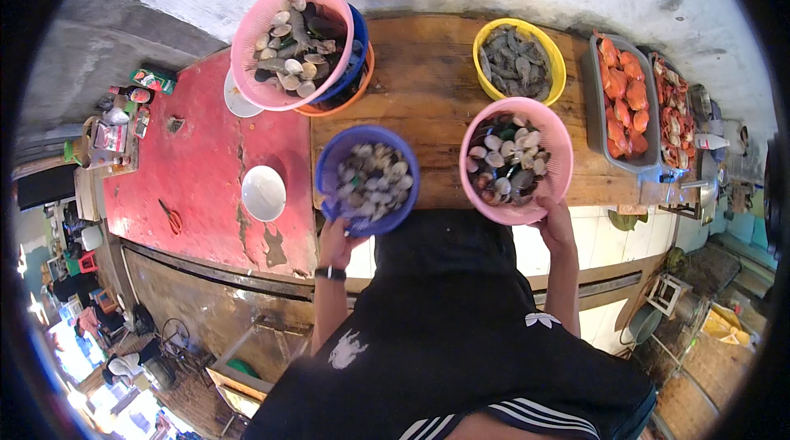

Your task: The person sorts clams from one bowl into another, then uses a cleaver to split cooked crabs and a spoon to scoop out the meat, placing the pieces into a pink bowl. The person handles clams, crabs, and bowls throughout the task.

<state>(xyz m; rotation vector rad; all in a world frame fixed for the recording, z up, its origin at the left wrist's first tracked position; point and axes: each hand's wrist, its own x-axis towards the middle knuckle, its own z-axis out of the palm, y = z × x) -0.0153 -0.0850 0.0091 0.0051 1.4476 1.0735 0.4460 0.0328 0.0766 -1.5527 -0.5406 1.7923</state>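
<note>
My left hand (336,247) grips the near rim of a blue plastic basket (328,156), which holds many small clams (373,181). In my right hand (555,221) is the near right rim of a pink plastic basket (563,150). Clams (507,149), dark mussels and what looks like a shrimp lie inside it. Both baskets are at the front edge of a wooden table (426,70); whether they rest on it or are held up is hard to tell. My right thumb lies over the pink rim.
Behind stand a yellow basket (560,64) of raw shrimp and stacked baskets topped by a pink one (241,51) with mixed shellfish. Grey trays of red crabs (592,101) sit at right. On the red tabletop (203,162) are a white bowl (264,193) and scissors (173,221).
</note>
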